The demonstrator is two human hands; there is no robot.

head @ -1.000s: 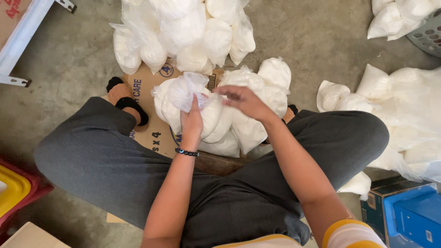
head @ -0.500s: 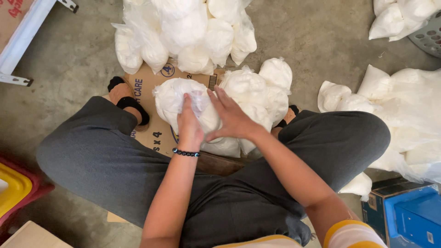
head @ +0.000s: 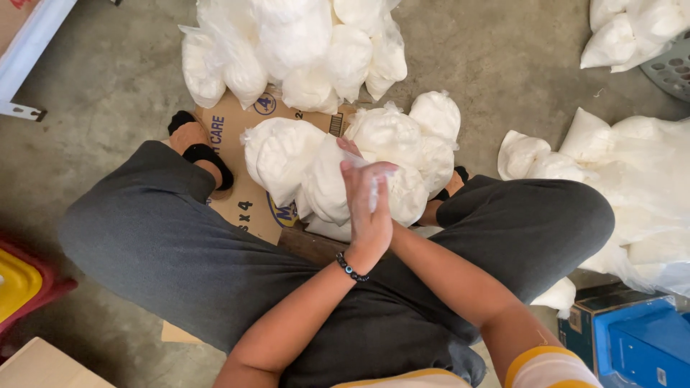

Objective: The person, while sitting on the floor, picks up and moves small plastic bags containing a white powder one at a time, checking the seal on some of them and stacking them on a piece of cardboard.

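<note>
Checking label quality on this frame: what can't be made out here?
- Right hand: head view, almost wholly hidden behind the left hand; grip unreadable.
- Clear plastic bag: blurred between the hands, contents unclear.
- Blue box: cut off by the right and bottom edges.
- Grey basket: cut off by the right edge.

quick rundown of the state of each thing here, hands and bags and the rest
left hand: raised, fingers up, pressed against the right hand, clear plastic between them
right hand: mostly hidden behind the left, only fingertips show
clear plastic: thin, pinched between the hands
white bags in front: filled, tied shut, heaped on the cardboard
cardboard: flattened on the floor
blue box: closed, beside the right knee
</note>
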